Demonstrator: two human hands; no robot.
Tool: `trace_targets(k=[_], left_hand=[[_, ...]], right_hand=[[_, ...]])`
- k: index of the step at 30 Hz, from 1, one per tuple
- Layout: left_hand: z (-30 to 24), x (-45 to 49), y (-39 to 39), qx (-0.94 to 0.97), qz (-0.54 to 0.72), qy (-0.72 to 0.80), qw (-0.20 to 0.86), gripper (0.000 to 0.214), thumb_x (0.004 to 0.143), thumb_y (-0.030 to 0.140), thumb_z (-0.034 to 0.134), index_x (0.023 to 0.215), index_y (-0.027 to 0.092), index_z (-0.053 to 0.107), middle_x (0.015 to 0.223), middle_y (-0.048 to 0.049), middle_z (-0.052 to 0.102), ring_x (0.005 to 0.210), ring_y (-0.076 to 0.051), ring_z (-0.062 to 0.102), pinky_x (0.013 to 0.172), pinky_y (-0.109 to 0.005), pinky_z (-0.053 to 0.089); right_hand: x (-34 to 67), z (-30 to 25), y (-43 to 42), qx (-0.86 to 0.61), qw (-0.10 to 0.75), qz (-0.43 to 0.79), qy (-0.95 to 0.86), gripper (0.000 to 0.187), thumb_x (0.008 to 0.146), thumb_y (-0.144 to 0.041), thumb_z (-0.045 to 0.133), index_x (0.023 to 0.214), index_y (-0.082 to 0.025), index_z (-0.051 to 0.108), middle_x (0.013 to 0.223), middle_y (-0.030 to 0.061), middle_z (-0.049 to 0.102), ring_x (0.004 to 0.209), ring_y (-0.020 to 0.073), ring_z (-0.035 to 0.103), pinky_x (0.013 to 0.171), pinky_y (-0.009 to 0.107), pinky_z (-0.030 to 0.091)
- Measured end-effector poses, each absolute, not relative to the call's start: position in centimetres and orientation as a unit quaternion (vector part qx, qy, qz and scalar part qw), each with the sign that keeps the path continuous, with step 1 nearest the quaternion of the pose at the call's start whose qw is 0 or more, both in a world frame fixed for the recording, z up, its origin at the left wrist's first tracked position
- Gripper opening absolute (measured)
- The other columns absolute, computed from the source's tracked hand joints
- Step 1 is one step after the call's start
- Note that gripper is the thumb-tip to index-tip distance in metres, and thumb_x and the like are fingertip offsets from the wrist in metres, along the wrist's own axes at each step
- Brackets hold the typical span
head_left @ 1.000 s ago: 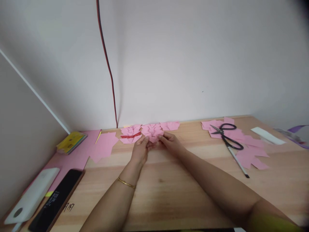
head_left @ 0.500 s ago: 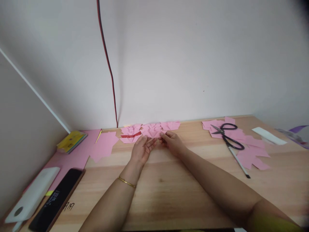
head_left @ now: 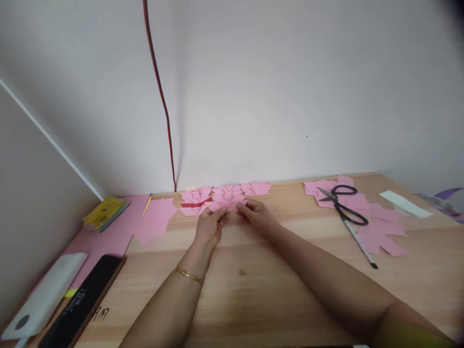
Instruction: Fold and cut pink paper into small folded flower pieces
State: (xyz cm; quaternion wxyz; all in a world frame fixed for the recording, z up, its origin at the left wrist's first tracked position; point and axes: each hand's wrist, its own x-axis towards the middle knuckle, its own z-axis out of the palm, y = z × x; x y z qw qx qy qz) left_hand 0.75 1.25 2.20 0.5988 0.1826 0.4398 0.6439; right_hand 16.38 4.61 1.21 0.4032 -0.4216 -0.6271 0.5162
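My left hand (head_left: 212, 224) and my right hand (head_left: 255, 215) come together near the back of the wooden table (head_left: 246, 295). Between them is a pink folded paper piece (head_left: 232, 205), pinched at its lower edge by the fingertips of both hands. It lies in front of a middle group of folded pink papers (head_left: 226, 192). To the left is another group of folded pieces (head_left: 194, 211), with a red strip (head_left: 197, 203) across it. One more folded piece (head_left: 256, 188) rests at the right, by the wall.
Black-handled scissors (head_left: 340, 200) and a pen (head_left: 360, 244) lie on pink cut papers (head_left: 379, 229) at right, beside a white strip (head_left: 404, 204). Pink sheets (head_left: 154, 220), a yellow packet (head_left: 105, 212), a white power bank (head_left: 45, 295) and a black phone (head_left: 83, 299) occupy the left.
Both hands have shifted slightly at the paper, and the left fingers have drawn in from spread to pinching its edge. The view has moved a little.
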Motion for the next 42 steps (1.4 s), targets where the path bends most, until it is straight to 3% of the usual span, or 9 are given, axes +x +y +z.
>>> trace_targets(k=[19,23,27,31,34,36,38,42], left_hand=[[2.2,0.7,1.6,0.168,0.691,0.36,0.603,0.022,0.061,0.003,0.073,0.072,0.014,0.056,0.07,0.0008,0.065,0.066,-0.01,0.064,0.073,-0.026,0.054],[2.0,0.7,1.7,0.166,0.697,0.365,0.595,0.023,0.062,0.003,0.072,0.074,0.015,0.056,0.069,0.0013,0.065,0.066,-0.01,0.064,0.076,-0.029,0.054],[2.2,0.8,1.6,0.154,0.695,0.375,0.594,0.026,0.061,0.0,0.07,0.068,0.016,0.051,0.066,0.002,0.064,0.065,-0.011,0.063,0.075,-0.029,0.056],[2.5,1.1,1.2,0.151,0.685,0.382,0.602,0.029,0.063,0.0,0.068,0.064,0.017,0.045,0.065,0.0025,0.062,0.066,-0.011,0.064,0.078,-0.03,0.056],[2.5,1.4,1.0,0.146,0.685,0.386,0.601,0.03,0.063,-0.001,0.067,0.064,0.017,0.044,0.065,0.0023,0.061,0.067,-0.011,0.064,0.079,-0.032,0.056],[2.4,1.5,1.0,0.143,0.686,0.385,0.601,0.03,0.063,-0.001,0.067,0.064,0.017,0.043,0.064,0.0023,0.061,0.066,-0.011,0.063,0.079,-0.033,0.056],[2.3,1.5,1.1,0.146,0.684,0.384,0.603,0.031,0.063,-0.001,0.068,0.064,0.017,0.043,0.063,0.0026,0.06,0.065,-0.011,0.063,0.078,-0.032,0.056],[2.2,1.5,1.1,0.152,0.675,0.39,0.607,0.03,0.063,0.0,0.068,0.067,0.017,0.043,0.065,0.0004,0.062,0.062,-0.012,0.064,0.072,-0.031,0.056]], right_hand=[[16.2,1.0,4.0,-0.409,0.423,0.434,-0.682,0.035,0.083,-0.05,0.052,0.069,-0.018,0.055,0.06,-0.0024,0.053,0.056,0.0102,0.047,0.056,0.023,0.038],[16.0,2.0,3.9,-0.453,0.422,0.464,-0.633,0.028,0.08,-0.047,0.054,0.08,-0.019,0.052,0.065,-0.0031,0.054,0.056,0.0103,0.049,0.056,0.023,0.04],[19.2,4.1,3.1,-0.523,0.36,0.396,-0.663,0.033,0.076,-0.039,0.059,0.102,-0.018,0.054,0.083,0.0022,0.061,0.064,0.0119,0.056,0.06,0.024,0.043],[27.3,5.5,1.0,-0.609,0.285,0.137,-0.727,0.03,0.078,-0.036,0.058,0.102,-0.017,0.057,0.1,0.01,0.062,0.076,0.0175,0.059,0.068,0.029,0.044],[33.8,4.7,-1.0,-0.737,0.172,-0.013,-0.654,0.034,0.084,-0.039,0.05,0.106,-0.015,0.056,0.106,0.0181,0.06,0.083,0.0247,0.061,0.065,0.032,0.041],[36.7,3.7,-2.1,-0.8,0.087,-0.034,-0.593,0.041,0.085,-0.047,0.048,0.105,-0.013,0.056,0.099,0.0214,0.062,0.08,0.0283,0.061,0.06,0.033,0.039],[38.0,2.8,-3.0,-0.812,0.036,-0.008,-0.583,0.037,0.088,-0.043,0.042,0.102,-0.012,0.056,0.088,0.0196,0.064,0.072,0.0268,0.061,0.057,0.032,0.037],[36.8,2.8,-3.7,-0.749,0.044,0.051,-0.659,0.024,0.086,-0.026,0.043,0.104,-0.016,0.055,0.073,0.0096,0.064,0.061,0.0204,0.058,0.055,0.029,0.034]])
